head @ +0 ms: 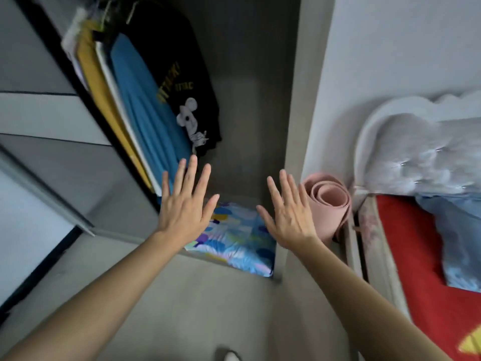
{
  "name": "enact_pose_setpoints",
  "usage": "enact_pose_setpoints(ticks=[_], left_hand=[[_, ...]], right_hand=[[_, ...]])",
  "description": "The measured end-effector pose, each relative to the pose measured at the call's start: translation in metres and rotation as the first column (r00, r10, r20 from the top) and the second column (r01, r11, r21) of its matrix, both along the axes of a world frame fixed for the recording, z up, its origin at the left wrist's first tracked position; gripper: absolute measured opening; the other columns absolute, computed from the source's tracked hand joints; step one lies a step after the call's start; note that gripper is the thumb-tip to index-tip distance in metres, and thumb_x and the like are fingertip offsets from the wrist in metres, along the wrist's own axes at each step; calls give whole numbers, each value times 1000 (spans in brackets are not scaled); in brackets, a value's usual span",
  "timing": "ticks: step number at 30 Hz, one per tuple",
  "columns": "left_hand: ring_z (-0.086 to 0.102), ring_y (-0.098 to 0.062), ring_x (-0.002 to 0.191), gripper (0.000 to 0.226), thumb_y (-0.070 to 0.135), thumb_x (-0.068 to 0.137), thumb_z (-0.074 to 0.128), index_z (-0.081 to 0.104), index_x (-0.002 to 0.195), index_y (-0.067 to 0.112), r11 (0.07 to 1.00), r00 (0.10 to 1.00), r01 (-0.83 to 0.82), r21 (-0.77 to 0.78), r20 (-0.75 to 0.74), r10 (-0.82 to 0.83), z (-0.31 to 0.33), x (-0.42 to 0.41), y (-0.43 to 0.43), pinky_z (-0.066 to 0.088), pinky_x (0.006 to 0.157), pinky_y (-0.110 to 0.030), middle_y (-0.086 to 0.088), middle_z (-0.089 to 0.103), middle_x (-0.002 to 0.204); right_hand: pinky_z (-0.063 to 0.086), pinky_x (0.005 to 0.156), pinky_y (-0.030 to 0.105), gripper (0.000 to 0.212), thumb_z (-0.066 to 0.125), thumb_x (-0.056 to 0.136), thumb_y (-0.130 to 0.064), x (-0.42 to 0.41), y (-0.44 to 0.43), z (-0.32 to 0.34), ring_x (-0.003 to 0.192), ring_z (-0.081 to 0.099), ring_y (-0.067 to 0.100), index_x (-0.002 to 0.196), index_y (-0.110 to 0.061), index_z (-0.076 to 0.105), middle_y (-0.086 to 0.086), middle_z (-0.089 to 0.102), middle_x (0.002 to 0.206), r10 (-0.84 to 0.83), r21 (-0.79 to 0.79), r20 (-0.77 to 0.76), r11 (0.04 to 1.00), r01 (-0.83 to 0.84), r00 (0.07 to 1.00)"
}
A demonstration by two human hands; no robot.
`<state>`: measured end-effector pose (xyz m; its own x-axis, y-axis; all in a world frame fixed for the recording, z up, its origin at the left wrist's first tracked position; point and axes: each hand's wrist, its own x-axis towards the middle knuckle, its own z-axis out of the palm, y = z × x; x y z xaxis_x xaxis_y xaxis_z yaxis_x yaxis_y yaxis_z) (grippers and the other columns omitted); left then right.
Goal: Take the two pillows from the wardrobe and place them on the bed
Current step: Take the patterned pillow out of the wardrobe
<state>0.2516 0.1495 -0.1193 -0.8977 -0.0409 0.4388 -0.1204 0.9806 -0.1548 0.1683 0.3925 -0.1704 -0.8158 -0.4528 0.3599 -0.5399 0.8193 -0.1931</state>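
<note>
A pillow (238, 239) with a blue, yellow and purple pattern lies on the floor of the open wardrobe (250, 105), at the bottom centre. Whether a second pillow lies under it I cannot tell. My left hand (184, 207) hovers over the pillow's left end, fingers spread, holding nothing. My right hand (289, 214) hovers over its right end, also spread and empty. Neither hand touches the pillow. The bed (413, 259) with a red sheet lies at the right, and a pale blue pillow (458, 238) rests on it near the white tufted headboard (416, 149).
Several garments (145, 100) in black, blue, white and yellow hang in the wardrobe's upper left. A rolled pink mat (330, 201) stands between the wardrobe's side and the bed frame. The grey wardrobe door (46, 178) stands at the left. Grey floor lies below my arms.
</note>
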Motion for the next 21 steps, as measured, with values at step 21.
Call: enact_pose_setpoints(ticks=[21], left_hand=[[9,-34,151,68,57,99,20,14,156,20,989,987,125,75,96,-132,-20,-52,-257,20,116,-62,-14,8,164]], right_hand=[[17,123,51,76,22,98,-64,-19,-231,-6,152,15,32,158,-18,15,16,11,165,-178,184,-59,965,186,982]])
